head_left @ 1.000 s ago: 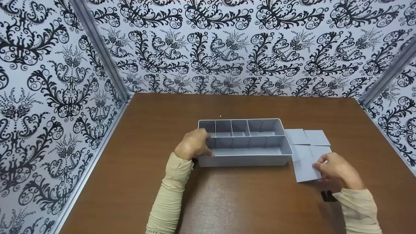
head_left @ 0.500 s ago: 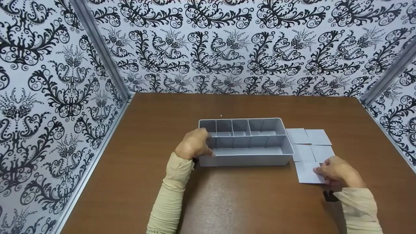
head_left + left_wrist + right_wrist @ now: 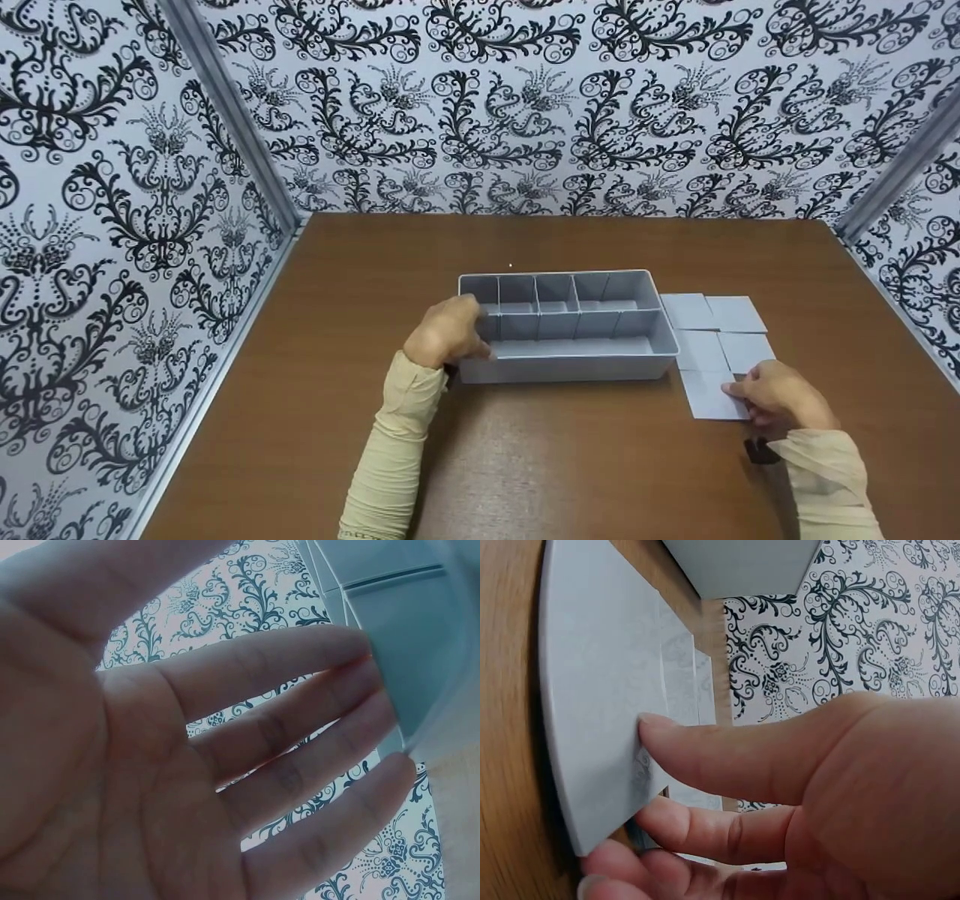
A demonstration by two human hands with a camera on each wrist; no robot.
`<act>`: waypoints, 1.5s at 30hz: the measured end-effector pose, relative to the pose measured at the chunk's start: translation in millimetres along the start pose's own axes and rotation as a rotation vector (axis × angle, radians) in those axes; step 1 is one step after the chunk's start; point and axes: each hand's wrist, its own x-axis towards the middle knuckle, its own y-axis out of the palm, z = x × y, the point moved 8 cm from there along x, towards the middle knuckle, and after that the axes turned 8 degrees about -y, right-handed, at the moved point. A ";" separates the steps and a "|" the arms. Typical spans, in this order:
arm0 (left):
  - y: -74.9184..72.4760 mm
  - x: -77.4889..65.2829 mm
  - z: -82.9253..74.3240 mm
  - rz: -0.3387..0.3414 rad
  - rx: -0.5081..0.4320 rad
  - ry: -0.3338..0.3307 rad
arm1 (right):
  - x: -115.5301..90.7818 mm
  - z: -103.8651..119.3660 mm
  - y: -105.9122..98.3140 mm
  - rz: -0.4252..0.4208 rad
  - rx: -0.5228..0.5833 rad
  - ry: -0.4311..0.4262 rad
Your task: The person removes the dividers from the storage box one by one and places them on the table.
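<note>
In the head view my left hand (image 3: 448,330) rests at the left end of a grey divided organizer tray (image 3: 566,367). The left wrist view shows straight fingers (image 3: 277,664) whose tips touch the pale tray wall (image 3: 412,637). Right of the tray, my right hand (image 3: 780,394) pinches the right edge of a thin, square, pale grey tile (image 3: 709,396). In the right wrist view, the thumb lies on top of this tile (image 3: 592,690) and the index finger is at its edge, partly underneath. Several similar tiles (image 3: 697,350) lie flat behind it, edges close together.
The tray has small compartments in its back row and one long compartment in front. Its right end stands close to the tiles. A brown wooden table (image 3: 360,262) meets patterned walls (image 3: 510,112) at the back and sides.
My right hand has drawn the front tile slightly towards me and to the right, uncovering more of the tiles behind. In the last half second it hardly moves. The left hand stays put.
</note>
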 end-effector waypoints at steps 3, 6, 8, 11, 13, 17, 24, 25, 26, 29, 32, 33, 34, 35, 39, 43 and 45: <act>0.6 0.3 0.8 -0.002 -0.004 -0.003 | 0.8 -0.5 -0.3 -0.005 0.020 0.005; 1.5 0.4 1.4 0.000 -0.007 -0.004 | 2.4 -1.9 -0.3 -0.010 0.029 0.011; 2.0 0.5 1.6 0.001 -0.006 -0.003 | 3.4 -2.8 -1.3 -0.021 0.027 0.016; 2.4 0.5 2.2 0.008 -0.005 -0.008 | 4.2 -3.6 -3.2 -0.033 0.020 0.024; 2.2 0.3 2.2 0.013 -0.006 -0.010 | 4.4 -3.7 -4.3 -0.035 0.007 0.027; 1.6 0.3 2.3 0.018 -0.006 -0.015 | 4.2 -3.4 -4.6 -0.021 -0.017 0.023; 1.7 0.2 1.7 0.020 -0.003 -0.011 | 4.2 -3.1 -4.5 -0.018 -0.006 0.025; 1.8 0.4 1.8 0.019 -0.003 -0.011 | 4.2 -3.0 -4.5 -0.019 -0.005 0.027; 1.8 0.5 2.0 0.019 -0.003 -0.012 | 4.3 -2.9 -4.5 -0.020 -0.006 0.027; 1.8 0.3 2.3 0.019 -0.002 -0.014 | 4.2 -2.6 -5.1 -0.028 0.002 0.035; 2.0 0.3 2.3 0.025 -0.002 -0.014 | 3.6 -1.0 -6.8 -0.040 0.000 0.038; 1.9 0.3 2.1 0.027 -0.001 -0.013 | 3.2 0.1 -7.6 -0.045 -0.004 0.037; 2.1 0.4 2.2 0.030 -0.001 -0.013 | 2.8 1.5 -8.3 -0.051 -0.008 0.034; 1.8 0.4 1.9 0.030 0.002 -0.013 | 2.3 3.1 -9.4 -0.057 -0.013 0.032; 1.0 0.4 1.3 0.029 -0.002 -0.011 | -0.9 11.1 -13.2 -0.085 -0.036 0.010; 0.0 -0.1 -0.3 0.012 -0.009 0.007 | -5.5 24.0 -17.4 -0.133 -0.083 -0.047; -0.2 -0.4 -1.0 0.003 -0.008 0.016 | -8.0 33.0 -20.7 -0.169 -0.107 -0.086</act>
